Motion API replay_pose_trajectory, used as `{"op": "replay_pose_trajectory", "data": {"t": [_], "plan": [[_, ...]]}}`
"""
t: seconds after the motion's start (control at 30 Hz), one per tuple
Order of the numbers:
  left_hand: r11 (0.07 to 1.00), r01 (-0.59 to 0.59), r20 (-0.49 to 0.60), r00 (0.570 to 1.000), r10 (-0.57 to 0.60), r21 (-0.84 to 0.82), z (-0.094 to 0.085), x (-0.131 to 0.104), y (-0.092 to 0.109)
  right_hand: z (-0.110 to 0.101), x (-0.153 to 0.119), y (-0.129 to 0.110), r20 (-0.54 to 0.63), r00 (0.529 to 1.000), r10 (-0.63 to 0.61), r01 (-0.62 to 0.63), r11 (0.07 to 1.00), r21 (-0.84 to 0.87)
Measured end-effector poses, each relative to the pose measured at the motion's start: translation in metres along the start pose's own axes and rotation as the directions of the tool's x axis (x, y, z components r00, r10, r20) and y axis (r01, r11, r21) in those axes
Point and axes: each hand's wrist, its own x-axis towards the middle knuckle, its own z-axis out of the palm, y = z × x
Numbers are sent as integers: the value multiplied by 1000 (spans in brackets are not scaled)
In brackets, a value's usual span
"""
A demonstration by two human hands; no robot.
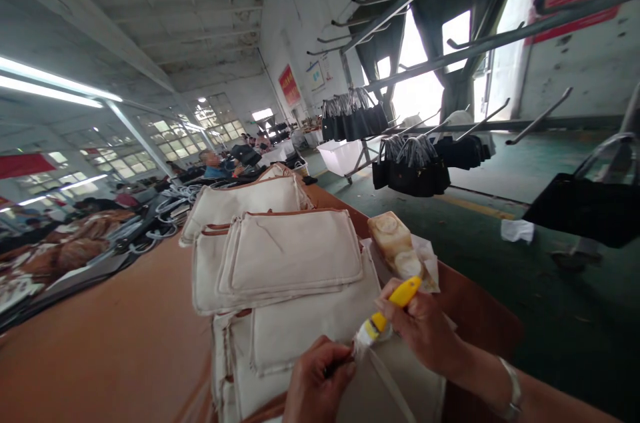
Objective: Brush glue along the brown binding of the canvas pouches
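Note:
My right hand [417,323] is closed around the yellow handle of a brush [395,303], its pale bristles pointing down and left. Just left of the bristles, my left hand [320,376] pinches something too small to make out, at the edge of a pale piece. Both hands are over the near end of a pile of cream fabric pieces [295,253] with brown edges. Beyond my right hand, a stained, pale container [393,240] lies on white paper [429,263].
A brown surface [125,330] lies under the pile. Cords and dark straps [165,210] run along the left. Black bags [413,170] hang from metal racks at right, beside a white bin [343,158]. People sit in the distance.

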Motion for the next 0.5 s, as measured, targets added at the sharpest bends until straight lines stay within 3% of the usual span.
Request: {"op": "replay_pose_trajectory", "data": {"t": [0.13,0.23,0.3,0.37,0.5], "plan": [[990,-125,-39,991,128,66,7,-9,-7,-4,10,-3,-118,993,3,-2,1000,2],[980,-144,-77,985,155,137,9,-15,-9,-2,12,-11,67,996,58,-63,995,79],[978,-103,-105,987,124,183,9,-20,-11,-1,10,-17,203,973,114,-142,981,130],[973,-50,-130,988,81,224,9,-23,-13,-3,10,-20,260,953,158,-205,964,166],[955,-3,-188,980,61,295,11,-31,-15,0,10,-21,125,978,169,-188,969,159]]}}
